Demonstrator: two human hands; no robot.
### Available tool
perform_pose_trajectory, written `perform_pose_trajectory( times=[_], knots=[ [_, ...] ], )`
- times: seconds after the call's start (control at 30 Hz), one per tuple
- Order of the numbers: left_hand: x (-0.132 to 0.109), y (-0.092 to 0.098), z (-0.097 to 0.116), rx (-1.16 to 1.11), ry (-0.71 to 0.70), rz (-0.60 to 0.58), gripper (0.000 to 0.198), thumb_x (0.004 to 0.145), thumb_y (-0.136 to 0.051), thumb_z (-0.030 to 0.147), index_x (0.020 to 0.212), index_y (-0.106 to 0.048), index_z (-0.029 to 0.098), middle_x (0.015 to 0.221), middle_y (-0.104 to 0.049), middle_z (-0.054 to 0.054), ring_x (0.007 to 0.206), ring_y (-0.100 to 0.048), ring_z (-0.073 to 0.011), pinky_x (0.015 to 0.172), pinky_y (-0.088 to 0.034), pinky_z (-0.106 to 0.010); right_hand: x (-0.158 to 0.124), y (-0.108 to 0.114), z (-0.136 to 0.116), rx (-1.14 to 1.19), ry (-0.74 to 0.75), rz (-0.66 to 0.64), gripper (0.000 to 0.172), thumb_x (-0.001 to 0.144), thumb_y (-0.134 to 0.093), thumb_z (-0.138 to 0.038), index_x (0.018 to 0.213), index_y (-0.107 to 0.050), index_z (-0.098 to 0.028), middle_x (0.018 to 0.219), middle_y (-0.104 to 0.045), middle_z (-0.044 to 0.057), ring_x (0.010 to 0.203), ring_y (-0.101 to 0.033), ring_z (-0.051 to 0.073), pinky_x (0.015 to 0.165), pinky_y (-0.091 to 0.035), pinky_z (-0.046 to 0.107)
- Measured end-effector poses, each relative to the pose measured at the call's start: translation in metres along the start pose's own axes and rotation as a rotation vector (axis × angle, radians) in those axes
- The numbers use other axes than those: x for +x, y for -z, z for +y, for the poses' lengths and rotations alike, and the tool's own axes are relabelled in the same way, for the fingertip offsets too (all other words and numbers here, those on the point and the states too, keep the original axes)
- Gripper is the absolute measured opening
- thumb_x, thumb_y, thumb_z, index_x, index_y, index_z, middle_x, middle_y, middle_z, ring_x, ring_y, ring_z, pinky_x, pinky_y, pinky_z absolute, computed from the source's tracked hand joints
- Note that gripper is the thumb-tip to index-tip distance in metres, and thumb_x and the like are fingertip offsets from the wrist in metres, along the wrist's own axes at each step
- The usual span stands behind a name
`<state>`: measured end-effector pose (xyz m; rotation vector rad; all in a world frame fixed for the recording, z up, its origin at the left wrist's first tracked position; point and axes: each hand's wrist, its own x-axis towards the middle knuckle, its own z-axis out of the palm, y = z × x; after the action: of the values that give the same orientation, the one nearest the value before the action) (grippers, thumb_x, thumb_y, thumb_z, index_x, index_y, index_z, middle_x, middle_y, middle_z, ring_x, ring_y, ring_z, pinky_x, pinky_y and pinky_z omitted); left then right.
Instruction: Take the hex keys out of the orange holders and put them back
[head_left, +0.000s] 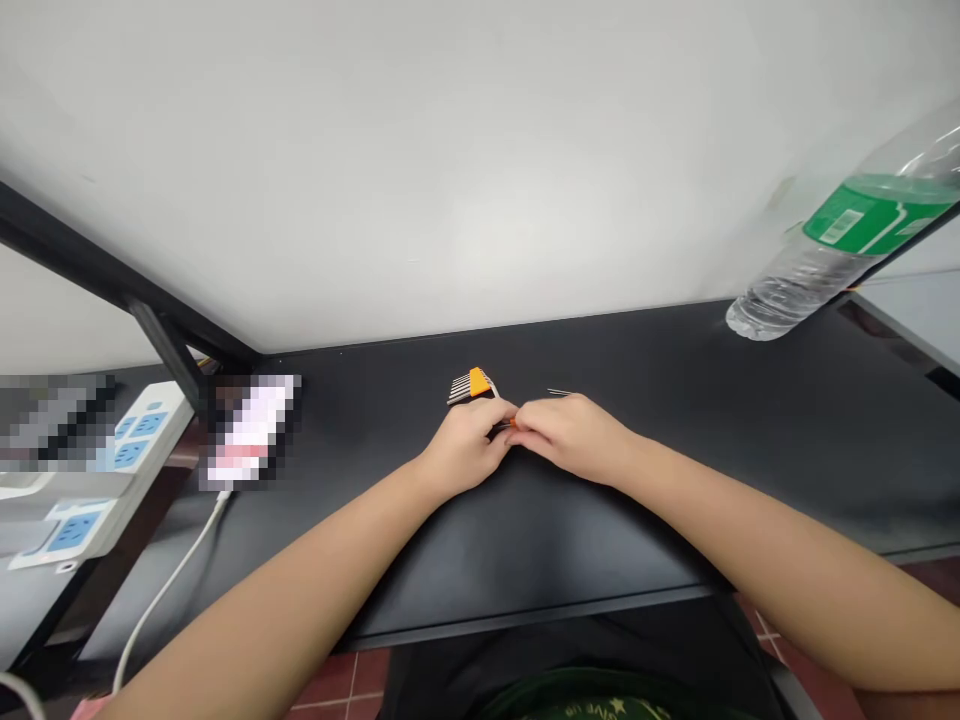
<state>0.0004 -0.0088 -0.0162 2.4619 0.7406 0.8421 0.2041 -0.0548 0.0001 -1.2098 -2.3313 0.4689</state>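
Observation:
My left hand (469,445) and my right hand (577,437) meet fingertip to fingertip above the desk's middle. Both are closed in a pinch on a small orange piece (513,423) with a thin dark shaft; fingers cover most of it, so its kind is unclear. Just beyond my left hand lies an orange holder (479,381) with a row of thin metal rods (460,387) sticking out to its left, like a hex key set. A pair of thin metal rods (557,391) shows behind my right hand, partly covered by it.
A black desk (637,360) runs along a white wall. On the left are a blurred phone (251,430) with a white cable (176,580), a white power strip (142,440) and a black frame bar (112,265). At the back right stands a large green-labelled water bottle (795,285).

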Motion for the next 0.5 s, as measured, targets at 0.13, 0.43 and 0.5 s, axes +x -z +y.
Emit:
perform_pose_trajectory(
  times=[0.13, 0.43, 0.5],
  knots=[
    [-0.002, 0.001, 0.000, 0.007, 0.008, -0.010, 0.003, 0.094, -0.063, 0.020, 0.095, -0.065, 0.022, 0.086, -0.075, 0.000, 0.077, -0.070, -0.0138, 0.070, -0.055, -0.024, -0.002, 0.015, 0.005, -0.069, 0.074, 0.000, 0.031, 0.107, -0.044, -0.039, 0.089, -0.060, -0.021, 0.079, -0.068, 0.001, 0.070, -0.060, 0.015, 0.067, -0.039, 0.028],
    [-0.003, 0.004, -0.006, 0.040, 0.082, -0.001, 0.002, 0.094, -0.065, 0.023, 0.095, -0.067, 0.023, 0.089, -0.075, 0.001, 0.072, -0.067, -0.0119, 0.067, -0.052, -0.024, -0.010, 0.053, 0.054, -0.204, -0.370, -0.110, 0.010, 0.090, -0.058, -0.023, 0.086, -0.067, -0.021, 0.095, -0.067, 0.005, 0.080, -0.060, 0.017, 0.068, -0.041, 0.028],
    [-0.002, 0.004, -0.005, 0.040, 0.085, -0.006, 0.003, 0.094, -0.065, 0.023, 0.096, -0.068, 0.022, 0.089, -0.075, 0.001, 0.072, -0.067, -0.0120, 0.068, -0.052, -0.024, -0.009, 0.051, 0.055, -0.199, -0.387, -0.138, 0.010, 0.088, -0.057, -0.019, 0.086, -0.067, -0.021, 0.096, -0.067, 0.005, 0.080, -0.059, 0.017, 0.067, -0.041, 0.028]
  ],
)
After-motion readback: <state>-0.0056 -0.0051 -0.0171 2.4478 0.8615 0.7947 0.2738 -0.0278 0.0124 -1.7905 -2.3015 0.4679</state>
